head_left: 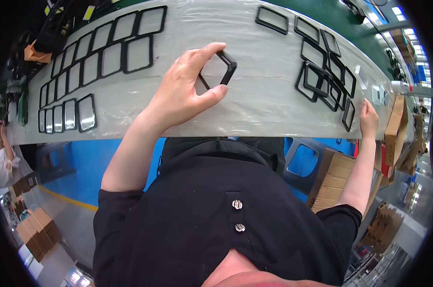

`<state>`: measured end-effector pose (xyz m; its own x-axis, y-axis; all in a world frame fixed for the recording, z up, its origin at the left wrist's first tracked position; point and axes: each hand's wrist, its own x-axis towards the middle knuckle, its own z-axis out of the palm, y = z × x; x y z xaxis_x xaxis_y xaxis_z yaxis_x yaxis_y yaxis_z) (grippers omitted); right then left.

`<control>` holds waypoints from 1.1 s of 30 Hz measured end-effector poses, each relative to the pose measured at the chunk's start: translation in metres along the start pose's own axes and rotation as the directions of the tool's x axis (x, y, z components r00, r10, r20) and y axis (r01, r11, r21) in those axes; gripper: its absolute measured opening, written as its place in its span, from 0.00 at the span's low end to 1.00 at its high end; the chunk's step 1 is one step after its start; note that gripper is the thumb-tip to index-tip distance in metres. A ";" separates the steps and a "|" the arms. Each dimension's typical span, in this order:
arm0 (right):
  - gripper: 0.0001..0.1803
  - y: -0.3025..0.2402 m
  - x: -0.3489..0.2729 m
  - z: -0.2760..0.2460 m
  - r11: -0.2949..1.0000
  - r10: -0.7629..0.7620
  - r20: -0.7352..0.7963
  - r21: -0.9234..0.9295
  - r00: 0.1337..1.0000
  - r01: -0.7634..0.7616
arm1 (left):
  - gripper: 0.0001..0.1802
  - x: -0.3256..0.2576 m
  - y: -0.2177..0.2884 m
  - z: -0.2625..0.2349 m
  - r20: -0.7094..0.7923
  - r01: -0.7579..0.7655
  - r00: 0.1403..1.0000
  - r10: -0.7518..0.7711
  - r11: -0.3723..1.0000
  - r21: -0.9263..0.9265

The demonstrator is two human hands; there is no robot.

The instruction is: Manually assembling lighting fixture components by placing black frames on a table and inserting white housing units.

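Note:
Above the middle of the table, my left hand (pixel 185 88) grips a black rectangular frame (pixel 230 69) between thumb and fingers. The frame is tilted, and the hand hides part of it. At the table's right end is my right hand (pixel 368 118), its fingers drawn together. What they hold, if anything, is too small to make out. Small clear, shiny pieces (pixel 380 94) lie just beyond that hand. To its left, several black frames overlap in a loose pile (pixel 321 79). One frame (pixel 349 115) of the pile lies closest to the hand.
Rows of similar black frames (pixel 112 58) cover the table's left side, with shiny panes in the nearest row (pixel 87 114). A lone frame (pixel 272 20) lies at the back. Cardboard boxes (pixel 395 124) stand by the right end. Another person's arm (pixel 5 138) shows at far left.

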<state>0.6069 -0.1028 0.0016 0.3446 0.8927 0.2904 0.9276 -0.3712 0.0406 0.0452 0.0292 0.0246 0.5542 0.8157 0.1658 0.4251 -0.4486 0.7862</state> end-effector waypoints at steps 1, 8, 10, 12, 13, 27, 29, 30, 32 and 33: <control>0.18 -0.005 0.001 -0.001 1.000 0.007 -0.028 0.029 1.000 -0.007 | 0.37 -0.004 -0.002 -0.001 -0.009 0.008 1.000 -0.008 1.000 0.001; 0.14 -0.002 0.010 0.010 0.929 0.219 -0.037 0.313 0.975 -0.197 | 0.36 -0.015 -0.026 0.007 -0.212 -0.126 0.973 0.086 0.975 -0.183; 0.13 0.015 0.015 0.011 0.971 0.138 -0.216 0.223 0.967 -0.089 | 0.38 -0.016 -0.028 0.008 -0.206 -0.135 0.974 0.098 0.976 -0.171; 0.14 0.022 0.021 0.010 0.952 0.217 -0.176 0.257 0.960 -0.168 | 0.40 -0.017 -0.028 0.010 -0.200 -0.140 0.974 0.109 0.978 -0.153; 0.14 0.022 0.025 0.010 0.830 0.313 -0.102 0.512 0.944 -0.220 | 0.43 -0.017 -0.028 0.011 -0.211 -0.157 0.970 0.118 0.971 -0.179; 0.20 -0.324 -0.021 -0.088 0.119 -0.370 0.241 0.970 0.897 -0.211 | 0.57 -0.015 -0.022 0.019 -0.301 -0.380 0.904 0.304 0.893 -0.239; 0.20 -0.365 -0.040 -0.086 -0.083 -0.425 0.318 0.919 0.848 -0.386 | 0.58 -0.016 -0.020 0.019 -0.350 -0.471 0.864 0.363 0.828 -0.303; 0.21 -0.373 -0.045 -0.082 -0.037 -0.390 0.306 0.937 0.868 -0.347 | 0.63 -0.017 -0.018 0.016 -0.281 -0.433 0.890 0.359 0.858 -0.277; 0.24 -0.378 -0.049 -0.081 0.162 -0.392 0.259 0.964 0.882 -0.211 | 0.63 -0.021 -0.017 0.013 -0.272 -0.422 0.896 0.351 0.865 -0.272; 0.26 -0.379 -0.050 -0.080 0.189 -0.391 0.248 0.964 0.886 -0.186 | 0.63 -0.022 -0.017 0.012 -0.263 -0.417 0.899 0.350 0.866 -0.275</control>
<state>0.2264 -0.0276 0.0486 -0.0220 0.9997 0.0041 0.2503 0.0095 -0.9681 0.0341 0.0142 0.0008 0.4591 0.6726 0.5803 -0.0599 -0.6283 0.7757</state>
